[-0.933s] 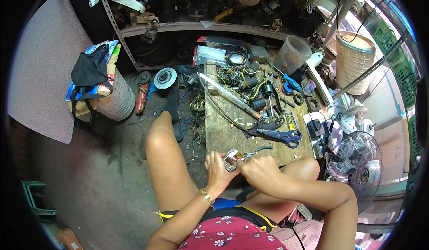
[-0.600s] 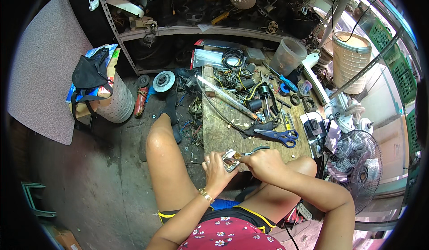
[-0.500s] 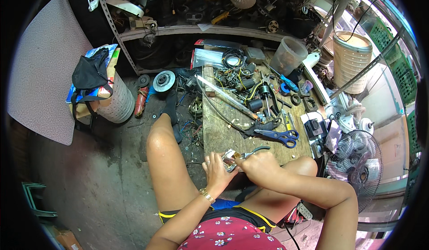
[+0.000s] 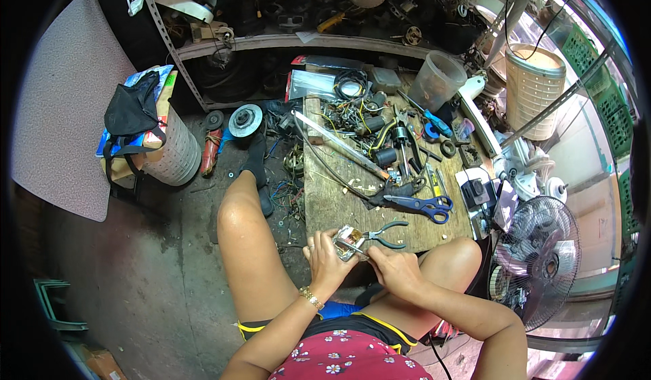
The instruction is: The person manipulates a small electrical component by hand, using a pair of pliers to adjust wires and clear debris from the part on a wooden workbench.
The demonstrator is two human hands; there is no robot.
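Observation:
My left hand (image 4: 329, 267) grips a small metal component (image 4: 348, 237) with copper-coloured parts above my lap, near the board's front edge. My right hand (image 4: 397, 271), fingers closed, holds a thin metal tool (image 4: 356, 250) whose tip reaches onto the component. Green-handled pliers (image 4: 393, 243) lie just beyond, their jaws beside the component. Scissors with blue handles (image 4: 434, 207) rest farther up the wooden board (image 4: 339, 210), below a jumble of wires, tools and small parts (image 4: 366, 122).
An angle grinder (image 4: 211, 146) lies on the floor beside the board. A bag (image 4: 132, 108) tops a perforated drum on the left. A wire-caged fan (image 4: 536, 258) stands at the right, a clear plastic container (image 4: 437, 81) at the back, below cluttered shelving (image 4: 305, 37).
My right hand has shifted slightly down, uncovering more of the pliers and the thin tool's shaft. My left hand still grips the component at nearly the same spot.

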